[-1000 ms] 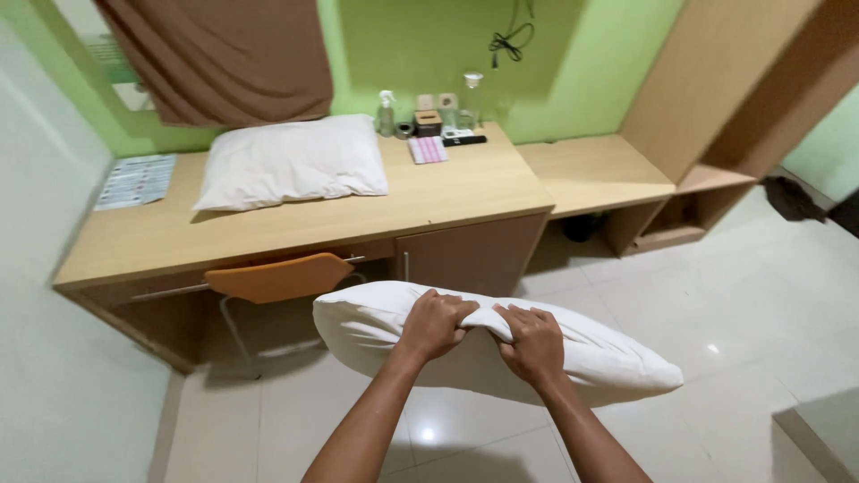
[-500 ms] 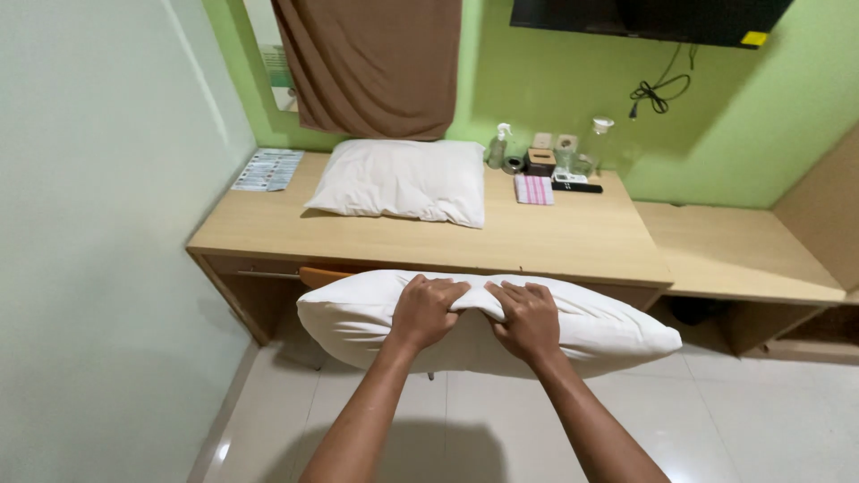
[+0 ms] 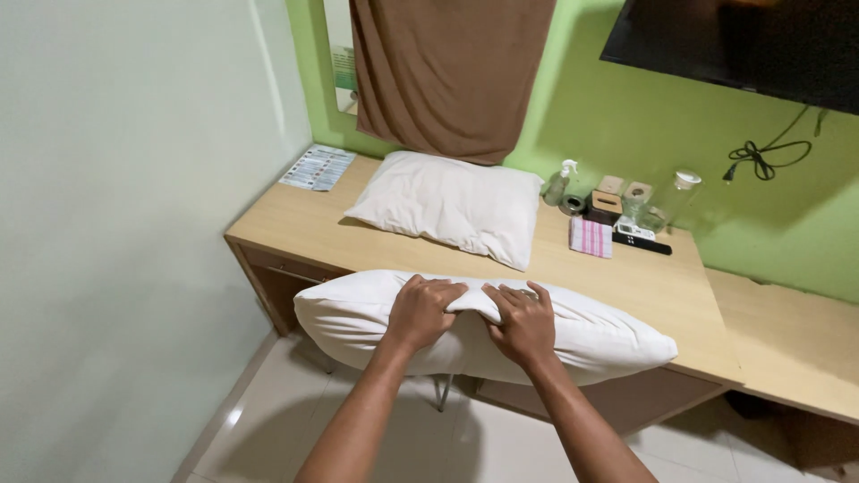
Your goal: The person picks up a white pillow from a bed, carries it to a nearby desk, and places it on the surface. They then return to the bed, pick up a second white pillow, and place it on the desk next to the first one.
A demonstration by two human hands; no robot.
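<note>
White cotton covers the pillow [image 3: 358, 322] that is gripped along its top edge by both hands, held out in the air in front of the desk [image 3: 295, 224]. The left hand [image 3: 420, 313] is closed on a bunched fold of the fabric near the middle, and the right hand [image 3: 523, 326] is clamped on the same ridge just beside it, so that the two sets of knuckles nearly meet. The pillow is carried lengthwise, its ends spreading out to either side of the hands, and it is not yet set down; its lower edge hangs over the floor and the front edge of the desk.

As far as can be judged, the carrying is well advanced: the pillow is brought close to the desk, where a second white pillow [image 3: 452, 206] already lies near the wall below a brown curtain [image 3: 447, 72]. What appears to be left is the putting down and the letting go.

The held pillow looks soft and well filled, plump at both ends and pinched into creases where it is squeezed. Its cover seems clean and plain, lightly wrinkled, with no pattern. Whether it is a bare pillow or one inside a case cannot be told.

Behind the second pillow, a spray bottle [image 3: 559, 183], a pink folded cloth [image 3: 591, 237] and a remote control [image 3: 640, 240] are set near the green wall [image 3: 626, 125].
</note>
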